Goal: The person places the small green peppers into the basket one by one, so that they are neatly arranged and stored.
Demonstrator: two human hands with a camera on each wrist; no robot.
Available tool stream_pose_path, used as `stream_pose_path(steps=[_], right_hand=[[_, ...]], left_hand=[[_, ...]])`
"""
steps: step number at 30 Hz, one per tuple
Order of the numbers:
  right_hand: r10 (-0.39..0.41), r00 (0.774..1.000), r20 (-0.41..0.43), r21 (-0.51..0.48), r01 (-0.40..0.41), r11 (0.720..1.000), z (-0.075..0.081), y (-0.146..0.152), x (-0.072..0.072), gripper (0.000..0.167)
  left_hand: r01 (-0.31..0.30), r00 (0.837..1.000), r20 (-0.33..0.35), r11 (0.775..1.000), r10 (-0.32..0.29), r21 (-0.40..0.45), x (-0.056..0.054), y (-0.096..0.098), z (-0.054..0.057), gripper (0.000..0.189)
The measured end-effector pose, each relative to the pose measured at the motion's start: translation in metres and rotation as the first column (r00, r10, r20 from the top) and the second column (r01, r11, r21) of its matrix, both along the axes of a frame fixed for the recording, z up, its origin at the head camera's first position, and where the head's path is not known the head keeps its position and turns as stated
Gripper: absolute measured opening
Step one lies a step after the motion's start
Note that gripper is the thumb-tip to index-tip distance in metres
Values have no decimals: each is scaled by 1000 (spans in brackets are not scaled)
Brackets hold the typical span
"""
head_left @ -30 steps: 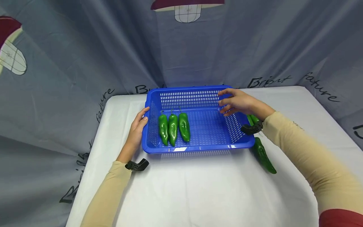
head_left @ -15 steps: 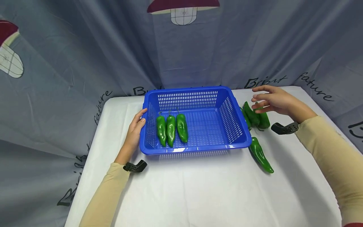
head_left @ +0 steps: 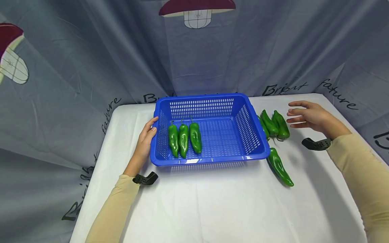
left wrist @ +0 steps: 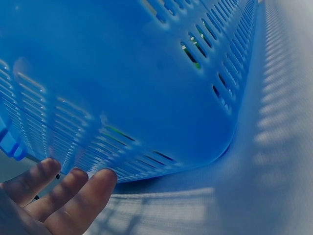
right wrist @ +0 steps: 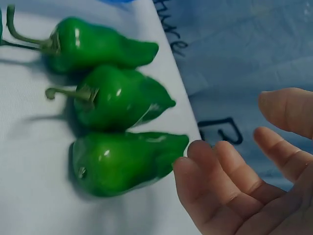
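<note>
— At mid-left of the frame, what does the left hand (head_left: 144,141) hold?
— A blue perforated plastic basket (head_left: 209,160), its fingers gripping the left rim.
— And farther right?
— A plump, tapered green pepper (head_left: 280,125) on the white-covered desk (head_left: 228,206), long axis steep, tip toward upper left, skin glossy. The right hand (head_left: 313,116) is nearer, just right of it, fingers loosely spread, holding nothing.
</note>
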State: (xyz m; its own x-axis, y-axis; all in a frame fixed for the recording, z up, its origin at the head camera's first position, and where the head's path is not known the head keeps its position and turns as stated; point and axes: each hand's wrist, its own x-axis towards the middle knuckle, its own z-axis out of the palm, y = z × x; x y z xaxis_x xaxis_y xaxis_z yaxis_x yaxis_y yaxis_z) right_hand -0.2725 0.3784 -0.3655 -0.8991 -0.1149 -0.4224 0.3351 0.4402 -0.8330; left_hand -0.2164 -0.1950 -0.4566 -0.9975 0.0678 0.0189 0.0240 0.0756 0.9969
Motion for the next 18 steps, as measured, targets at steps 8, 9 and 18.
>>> stream_pose_path(steps=[8,9,18], right_hand=[[-60,998,-14,106,61,993,-25,12,-5,38],[-71,997,-16,124,73,990,-28,12,-5,47],[-108,994,-24,223,110,968,-50,11,-9,75]], left_hand=[[4,1000,-3,1000,-4,11,0,-1,0,49],[4,1000,-5,1000,-4,7,0,-1,0,49],[5,1000,-15,1000,-4,8,-1,0,0,50]])
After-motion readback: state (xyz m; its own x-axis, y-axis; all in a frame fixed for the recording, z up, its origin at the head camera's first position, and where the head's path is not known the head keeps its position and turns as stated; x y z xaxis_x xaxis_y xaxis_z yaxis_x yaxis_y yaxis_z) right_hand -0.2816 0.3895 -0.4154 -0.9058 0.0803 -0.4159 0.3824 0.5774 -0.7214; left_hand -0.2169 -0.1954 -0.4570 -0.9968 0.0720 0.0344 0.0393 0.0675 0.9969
